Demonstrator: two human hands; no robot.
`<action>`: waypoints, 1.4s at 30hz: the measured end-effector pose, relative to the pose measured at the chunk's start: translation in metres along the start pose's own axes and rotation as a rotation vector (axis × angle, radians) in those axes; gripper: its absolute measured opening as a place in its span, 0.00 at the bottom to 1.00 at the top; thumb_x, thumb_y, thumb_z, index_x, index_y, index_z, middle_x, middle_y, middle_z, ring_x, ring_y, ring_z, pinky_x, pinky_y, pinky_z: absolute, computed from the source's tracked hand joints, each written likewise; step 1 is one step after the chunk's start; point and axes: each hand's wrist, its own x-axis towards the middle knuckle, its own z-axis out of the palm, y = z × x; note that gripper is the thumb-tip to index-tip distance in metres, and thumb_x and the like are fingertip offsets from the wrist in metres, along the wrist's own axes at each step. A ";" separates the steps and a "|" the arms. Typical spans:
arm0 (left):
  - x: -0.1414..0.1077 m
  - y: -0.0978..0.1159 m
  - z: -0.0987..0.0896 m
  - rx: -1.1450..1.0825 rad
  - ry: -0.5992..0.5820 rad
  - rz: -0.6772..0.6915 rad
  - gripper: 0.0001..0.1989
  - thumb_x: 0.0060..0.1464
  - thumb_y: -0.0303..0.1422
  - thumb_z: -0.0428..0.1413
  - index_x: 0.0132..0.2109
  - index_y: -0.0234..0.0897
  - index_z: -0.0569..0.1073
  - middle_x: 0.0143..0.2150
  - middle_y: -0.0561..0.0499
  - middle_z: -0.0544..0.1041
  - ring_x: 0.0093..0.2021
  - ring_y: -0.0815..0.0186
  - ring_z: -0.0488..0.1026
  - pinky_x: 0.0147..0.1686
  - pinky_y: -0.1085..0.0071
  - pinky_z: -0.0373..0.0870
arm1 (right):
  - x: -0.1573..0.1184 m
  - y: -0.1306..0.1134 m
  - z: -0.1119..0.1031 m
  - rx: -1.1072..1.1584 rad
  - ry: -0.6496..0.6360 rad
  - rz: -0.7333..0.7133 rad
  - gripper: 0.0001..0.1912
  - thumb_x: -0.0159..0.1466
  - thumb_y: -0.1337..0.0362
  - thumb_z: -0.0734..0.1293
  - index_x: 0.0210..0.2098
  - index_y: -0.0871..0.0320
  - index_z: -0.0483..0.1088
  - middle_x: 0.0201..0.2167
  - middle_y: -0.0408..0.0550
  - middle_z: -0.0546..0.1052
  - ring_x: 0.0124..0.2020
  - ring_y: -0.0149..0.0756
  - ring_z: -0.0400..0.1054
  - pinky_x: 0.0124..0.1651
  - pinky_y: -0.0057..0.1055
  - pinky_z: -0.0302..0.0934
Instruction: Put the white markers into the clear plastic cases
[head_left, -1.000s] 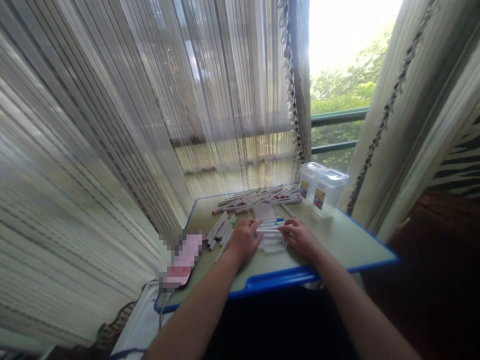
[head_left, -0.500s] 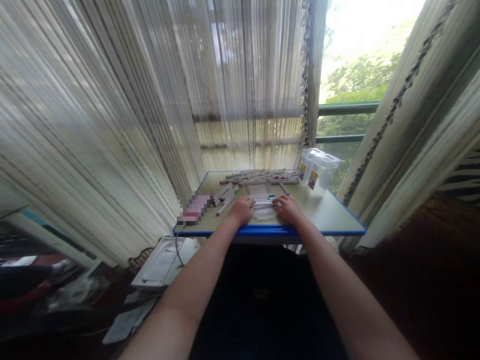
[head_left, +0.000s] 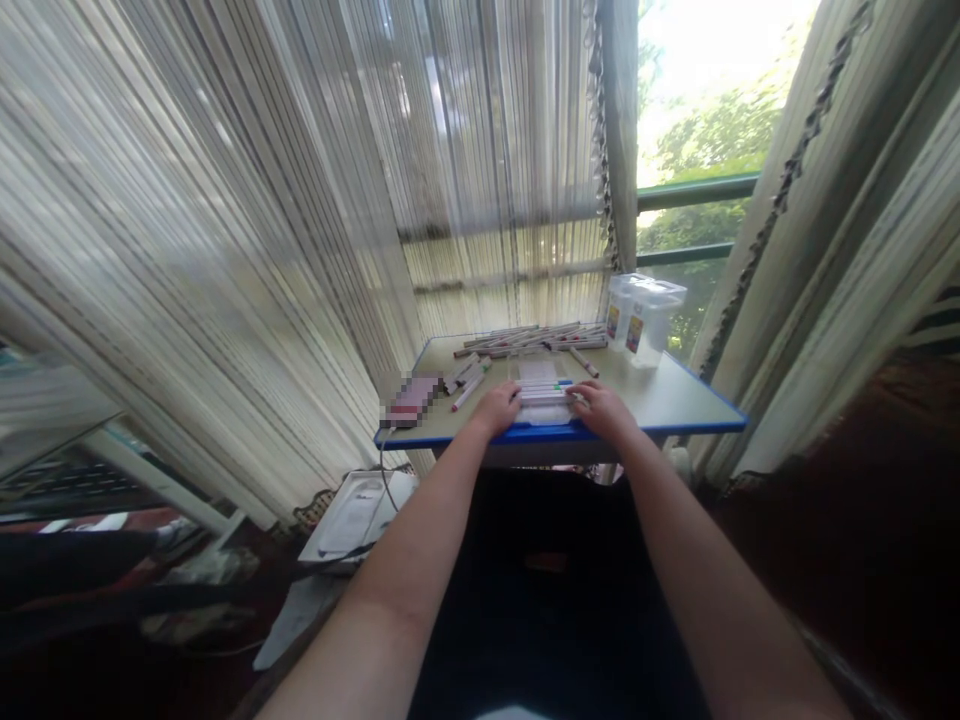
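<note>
White markers (head_left: 543, 394) lie side by side in an open clear case (head_left: 546, 412) at the table's near edge. At the left ends of these markers is my left hand (head_left: 498, 408), its fingers curled round the case's side. My right hand (head_left: 600, 408) has its bent fingers at the right ends, beside a green and a blue tip. Both hands look closed on the marker row, though their thumbs are partly hidden. Beyond the case lies a pile of white markers (head_left: 525, 341); a smaller group (head_left: 466, 376) is to the left, and a single marker (head_left: 584, 363) to the right.
Two clear plastic containers (head_left: 646, 325) with labels stand at the table's back right. A pink, partly pixelated object (head_left: 411, 402) with a cable lies at the left edge of the blue-rimmed table (head_left: 697, 408). Below left is a white tray (head_left: 352, 515). Striped curtains hang behind.
The camera view has shifted, so the table sits higher and slightly to the right. Both hands remain at the ends of the marker row, with small finger movements.
</note>
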 end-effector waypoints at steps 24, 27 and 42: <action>0.004 0.007 0.003 0.012 0.096 -0.121 0.18 0.50 0.27 0.51 0.48 0.36 0.73 0.51 0.48 0.75 0.52 0.62 0.70 0.55 0.69 0.63 | -0.002 -0.006 -0.006 -0.193 -0.096 -0.089 0.22 0.66 0.59 0.53 0.54 0.53 0.69 0.53 0.51 0.71 0.50 0.41 0.66 0.52 0.36 0.58; 0.005 0.008 0.002 0.044 0.092 -0.155 0.18 0.48 0.24 0.50 0.47 0.38 0.74 0.49 0.49 0.76 0.50 0.63 0.70 0.54 0.70 0.64 | -0.002 -0.004 -0.004 -0.197 -0.096 -0.111 0.22 0.66 0.59 0.52 0.54 0.54 0.68 0.54 0.52 0.70 0.51 0.42 0.65 0.53 0.37 0.57; 0.010 0.002 -0.002 0.039 0.108 -0.205 0.20 0.50 0.24 0.49 0.51 0.35 0.73 0.53 0.46 0.74 0.54 0.61 0.69 0.57 0.67 0.61 | -0.001 -0.013 -0.003 -0.085 -0.059 -0.064 0.24 0.67 0.54 0.53 0.54 0.61 0.66 0.52 0.58 0.71 0.53 0.42 0.63 0.54 0.36 0.55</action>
